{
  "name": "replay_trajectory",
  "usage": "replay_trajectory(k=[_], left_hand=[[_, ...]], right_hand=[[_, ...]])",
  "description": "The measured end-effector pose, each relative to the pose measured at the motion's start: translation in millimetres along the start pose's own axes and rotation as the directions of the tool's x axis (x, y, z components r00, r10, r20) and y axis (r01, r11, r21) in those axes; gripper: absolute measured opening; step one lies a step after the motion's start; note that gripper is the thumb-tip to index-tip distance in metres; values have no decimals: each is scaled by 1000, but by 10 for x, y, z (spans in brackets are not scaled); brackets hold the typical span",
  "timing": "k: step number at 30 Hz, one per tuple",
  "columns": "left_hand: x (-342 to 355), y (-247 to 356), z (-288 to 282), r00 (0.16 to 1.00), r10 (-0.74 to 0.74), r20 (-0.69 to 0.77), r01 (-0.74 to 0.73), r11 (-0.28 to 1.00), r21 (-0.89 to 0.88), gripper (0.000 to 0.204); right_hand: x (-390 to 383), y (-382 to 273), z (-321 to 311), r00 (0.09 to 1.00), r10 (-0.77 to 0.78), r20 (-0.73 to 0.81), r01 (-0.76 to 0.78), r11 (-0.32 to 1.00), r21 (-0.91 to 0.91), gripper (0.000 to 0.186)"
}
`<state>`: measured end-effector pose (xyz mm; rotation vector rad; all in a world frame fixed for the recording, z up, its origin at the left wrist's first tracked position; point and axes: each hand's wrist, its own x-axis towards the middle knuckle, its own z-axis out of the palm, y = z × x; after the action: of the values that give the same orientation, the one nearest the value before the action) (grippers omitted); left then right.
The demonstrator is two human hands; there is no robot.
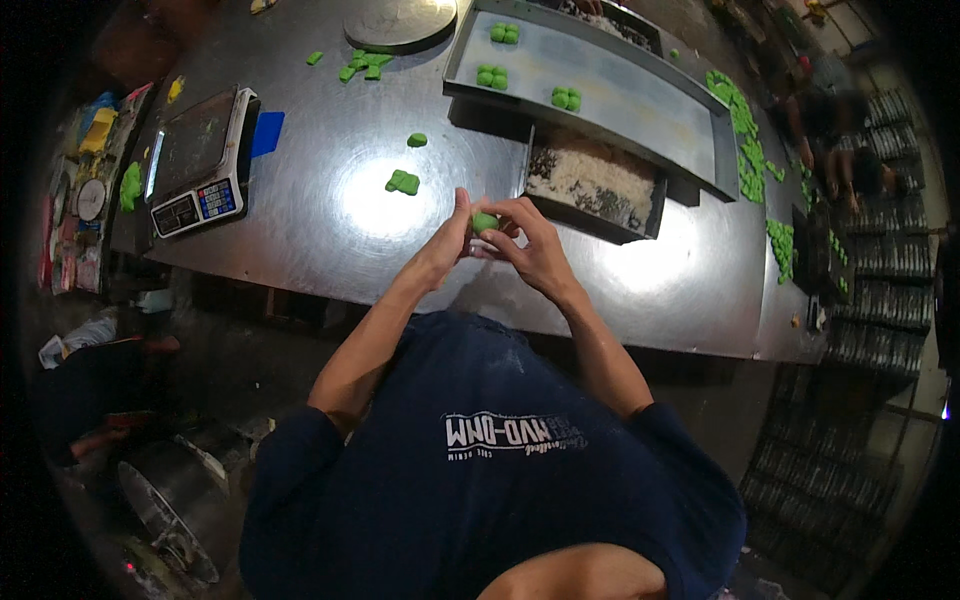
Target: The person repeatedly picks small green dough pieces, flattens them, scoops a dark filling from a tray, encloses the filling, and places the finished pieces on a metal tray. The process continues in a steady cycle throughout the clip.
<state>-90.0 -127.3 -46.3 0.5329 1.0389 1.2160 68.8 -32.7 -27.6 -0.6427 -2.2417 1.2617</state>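
Note:
A small green dough ball (485,223) is between my two hands, just above the near edge of the steel table. My right hand (537,250) curls its fingers and thumb around the ball. Against the ball's other side, my left hand (445,242) has its thumb pointing up and its other fingers partly hidden behind the dough. A flattened cluster of green dough pieces (403,182) lies on the table ahead of my left hand, with a single piece (417,140) beyond it.
A long metal tray (640,112) bears several green dough clusters. Under its near side stands a dark box of pale crumbs (592,180). A digital scale (205,165) is at left, a round metal plate (400,24) at the back. More green pieces (752,160) lie at right, near another person (840,110).

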Motion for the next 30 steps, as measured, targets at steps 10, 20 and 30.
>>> replay_trajectory(k=[10, 20, 30], left_hand=[[-34, -546, -1353, 850, 88, -520, 27, 978, 209, 47], [252, -1299, -1262, 969, 178, 169, -215, 279, 936, 15], [466, -1049, -1511, 871, 478, -119, -128, 453, 882, 33]], right_hand=[[-490, 1113, 675, 867, 492, 76, -461, 851, -251, 35], [-524, 1265, 553, 881, 472, -29, -427, 768, -477, 41], [119, 1282, 869, 884, 354, 305, -318, 934, -160, 33]])
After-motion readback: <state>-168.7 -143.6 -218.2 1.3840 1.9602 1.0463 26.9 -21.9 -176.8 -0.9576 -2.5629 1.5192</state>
